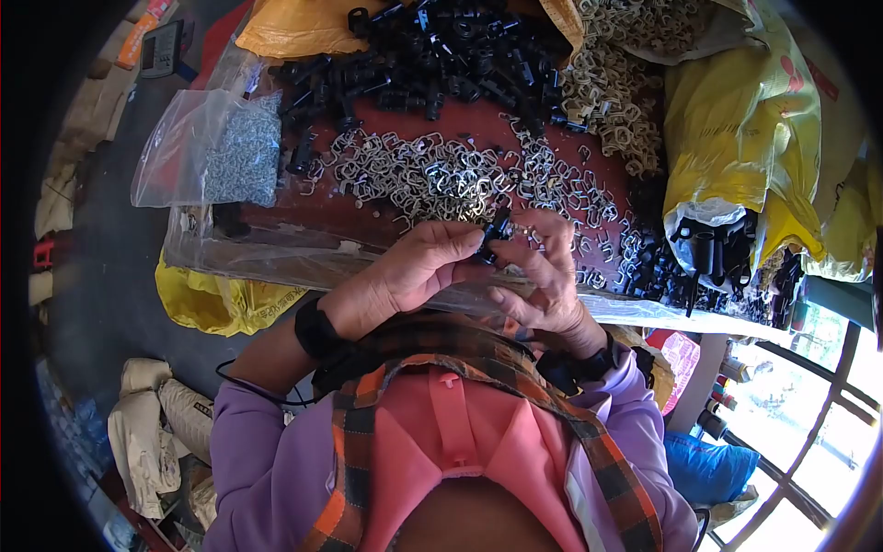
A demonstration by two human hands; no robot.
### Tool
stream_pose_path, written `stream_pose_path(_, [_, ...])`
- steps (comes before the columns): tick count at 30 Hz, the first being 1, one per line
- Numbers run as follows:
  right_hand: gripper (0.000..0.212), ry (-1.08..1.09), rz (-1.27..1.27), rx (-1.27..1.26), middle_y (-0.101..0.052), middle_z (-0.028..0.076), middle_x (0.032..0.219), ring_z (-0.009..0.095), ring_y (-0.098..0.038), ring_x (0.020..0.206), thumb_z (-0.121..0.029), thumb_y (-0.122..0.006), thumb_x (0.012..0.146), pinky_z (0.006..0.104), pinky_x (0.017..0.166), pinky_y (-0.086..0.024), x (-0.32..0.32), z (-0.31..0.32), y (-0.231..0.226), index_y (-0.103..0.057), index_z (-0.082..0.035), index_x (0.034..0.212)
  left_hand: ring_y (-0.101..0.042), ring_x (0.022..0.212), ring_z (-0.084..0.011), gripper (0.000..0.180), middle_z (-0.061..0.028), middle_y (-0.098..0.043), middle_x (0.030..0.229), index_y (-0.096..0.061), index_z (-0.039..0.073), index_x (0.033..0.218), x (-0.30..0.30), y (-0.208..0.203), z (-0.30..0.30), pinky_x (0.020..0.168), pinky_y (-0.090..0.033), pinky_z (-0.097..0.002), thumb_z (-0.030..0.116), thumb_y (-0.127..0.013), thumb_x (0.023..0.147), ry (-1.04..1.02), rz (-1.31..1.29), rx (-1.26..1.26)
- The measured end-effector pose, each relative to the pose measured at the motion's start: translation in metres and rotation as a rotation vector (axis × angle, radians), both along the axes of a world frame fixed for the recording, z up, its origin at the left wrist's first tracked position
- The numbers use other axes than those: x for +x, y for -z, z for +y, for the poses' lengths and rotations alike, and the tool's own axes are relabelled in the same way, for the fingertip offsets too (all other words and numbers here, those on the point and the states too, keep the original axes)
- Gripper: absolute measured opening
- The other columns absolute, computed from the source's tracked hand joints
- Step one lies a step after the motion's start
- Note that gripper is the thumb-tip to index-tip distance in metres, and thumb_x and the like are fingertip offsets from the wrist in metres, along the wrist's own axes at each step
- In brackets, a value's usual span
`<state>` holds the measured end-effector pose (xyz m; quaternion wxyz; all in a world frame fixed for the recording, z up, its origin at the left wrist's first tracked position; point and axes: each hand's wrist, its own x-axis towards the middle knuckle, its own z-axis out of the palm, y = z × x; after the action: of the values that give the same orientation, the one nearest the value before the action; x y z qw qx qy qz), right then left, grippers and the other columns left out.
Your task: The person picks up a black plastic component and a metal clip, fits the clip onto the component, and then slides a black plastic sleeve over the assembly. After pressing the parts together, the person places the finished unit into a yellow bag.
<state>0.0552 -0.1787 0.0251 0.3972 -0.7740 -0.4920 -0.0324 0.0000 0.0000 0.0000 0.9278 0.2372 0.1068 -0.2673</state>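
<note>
Between my two hands, just above the table's near edge, is a small black plastic part (pixel 497 235). My left hand (pixel 414 267) pinches it between thumb and fingertips from the left. From the other side, my right hand (pixel 552 271) curls its fingers against the same part, its thumb standing a little apart below. Right beyond the hands, a spread of small silvery metal clips (pixel 423 170) lies on the dark red tabletop (pixel 451 118). A big heap of similar-looking black plastic parts (pixel 441 55) rises at the far side.
A clear bag of small silvery pieces (pixel 244 152) lies at the left. Tan-coloured clips (pixel 612 101) are piled at the far right, beside a yellow sack (pixel 736 129) with black parts at its mouth. Small black pieces (pixel 653 267) lie near the right edge. A yellow bag (pixel 221 294) hangs below left.
</note>
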Motion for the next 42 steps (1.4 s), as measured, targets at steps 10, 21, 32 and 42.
stream_pose_path(10, [0.022,0.109,0.366,-0.003,-0.050,0.013,0.081,0.025,-0.048,0.076,-0.016,-0.055,0.072,0.0307,0.069,-0.039,-0.004,0.010,-0.006,-0.051,0.003,0.083,-0.054,0.089,-0.0170,0.014,-0.0062,-0.056,0.091,-0.055,0.003,0.091,-0.007,0.003,0.005,0.084,-0.043,-0.0319,0.013,-0.049,0.082,-0.138,0.039,-0.063])
stream_pose_path(21, [0.017,0.209,0.383,0.014,-0.047,0.000,0.059,0.008,-0.037,0.051,-0.016,-0.051,0.081,0.0212,0.047,-0.032,-0.008,0.008,0.012,-0.048,-0.001,0.076,-0.052,0.086,-0.0107,0.016,0.0008,-0.055,0.089,-0.056,0.008,0.088,-0.005,0.002,-0.012,0.077,-0.046,-0.0258,0.022,-0.055,0.080,-0.177,0.061,-0.067])
stream_pose_path(32, [0.008,0.247,0.172,0.043,-0.056,0.007,0.069,0.013,-0.051,0.061,-0.009,-0.053,0.080,0.0255,0.057,-0.042,-0.003,0.012,0.018,-0.055,-0.001,0.078,-0.051,0.082,-0.0103,0.014,0.0034,-0.053,0.086,-0.055,0.011,0.088,-0.001,-0.001,-0.003,0.078,-0.045,-0.0264,0.023,-0.054,0.081,-0.132,0.126,0.052])
stream_pose_path(42, [0.015,0.040,0.392,-0.207,-0.045,0.000,0.057,0.008,-0.039,0.053,-0.008,-0.057,0.077,0.0250,0.047,-0.034,0.006,0.000,0.007,-0.050,0.000,0.066,-0.051,0.083,-0.0115,0.015,0.0015,-0.054,0.083,-0.056,0.010,0.085,-0.004,0.003,-0.006,0.076,-0.045,-0.0283,0.024,-0.058,0.078,-0.075,-0.061,0.139])
